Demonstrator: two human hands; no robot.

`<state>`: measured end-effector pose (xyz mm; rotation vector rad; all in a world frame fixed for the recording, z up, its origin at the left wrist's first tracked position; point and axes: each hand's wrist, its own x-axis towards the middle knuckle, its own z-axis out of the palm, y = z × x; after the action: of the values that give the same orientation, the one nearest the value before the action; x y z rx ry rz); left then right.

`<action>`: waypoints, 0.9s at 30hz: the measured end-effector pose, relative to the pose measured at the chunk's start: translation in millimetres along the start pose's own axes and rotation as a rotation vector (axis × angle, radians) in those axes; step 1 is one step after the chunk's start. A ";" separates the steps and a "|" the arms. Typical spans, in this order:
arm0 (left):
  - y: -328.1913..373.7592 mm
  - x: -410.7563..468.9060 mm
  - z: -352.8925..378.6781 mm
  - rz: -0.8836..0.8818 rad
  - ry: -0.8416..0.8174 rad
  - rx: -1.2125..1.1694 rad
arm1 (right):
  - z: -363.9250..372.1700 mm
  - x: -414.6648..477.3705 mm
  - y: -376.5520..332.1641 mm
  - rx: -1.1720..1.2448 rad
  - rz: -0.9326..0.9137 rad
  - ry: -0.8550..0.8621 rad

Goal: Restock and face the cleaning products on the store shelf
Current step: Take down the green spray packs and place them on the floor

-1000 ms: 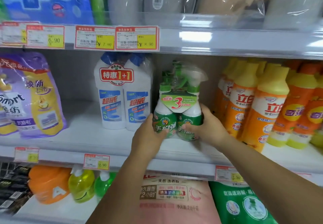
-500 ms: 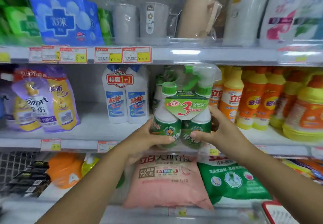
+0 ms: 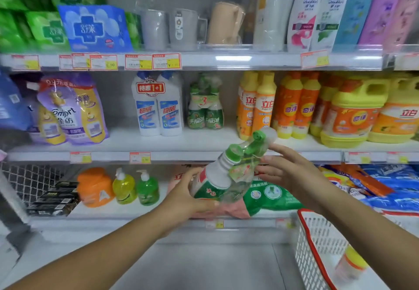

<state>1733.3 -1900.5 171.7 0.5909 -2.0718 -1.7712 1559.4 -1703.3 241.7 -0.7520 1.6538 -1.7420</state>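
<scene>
Spray pack [image 3: 223, 177]: green-capped bottles plus a trigger head in clear wrap. Up in the air in front of the shelves, tilted, base end low-left, trigger end high-right. Label green/white, too blurred to read.

Left hand [image 3: 188, 195] at the base end, fingers curled round it, thumb across the near side, gripping. Right hand [image 3: 289, 173] just right of the neck end, fingers straight and spread wide, holding nothing. Fingertips [image 3: 275, 147] right at the trigger wrap; touching or not, can't tell.

Directly behind the pack, on the lower shelf: green bag [image 3: 272, 196] and pink bag [image 3: 238, 213], lying flat. Further left, same shelf: green pump bottle [image 3: 147, 190], yellow pump bottle [image 3: 124, 187], orange tub [image 3: 95, 187].

Above, on the middle shelf [image 3: 204, 141]: second pack [image 3: 205, 106] of the same type, upright, label to the front, between white twin-pack cleaner [image 3: 157, 106] on its left and yellow-capped orange bottles [image 3: 256, 106] on its right, apart from both. Big yellow jugs [image 3: 353, 113] further right.

Bottom right, beside the right forearm: white basket [image 3: 313, 240] w/ red rim, blurred bottle [image 3: 351, 264] inside.
</scene>
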 end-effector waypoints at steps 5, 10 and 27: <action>-21.7 -7.9 -9.1 0.031 -0.073 0.106 | -2.5 3.1 9.9 0.031 0.116 -0.029; -43.3 -4.5 -22.1 0.019 -0.064 0.267 | 3.4 5.8 24.5 0.079 0.204 -0.105; -46.1 -10.0 -19.8 0.133 -0.079 0.450 | 2.1 -0.8 41.6 0.297 0.164 -0.303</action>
<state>1756.0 -1917.9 129.3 0.4899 -2.5206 -1.2773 1563.5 -1705.2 200.3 -0.6795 1.1890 -1.6188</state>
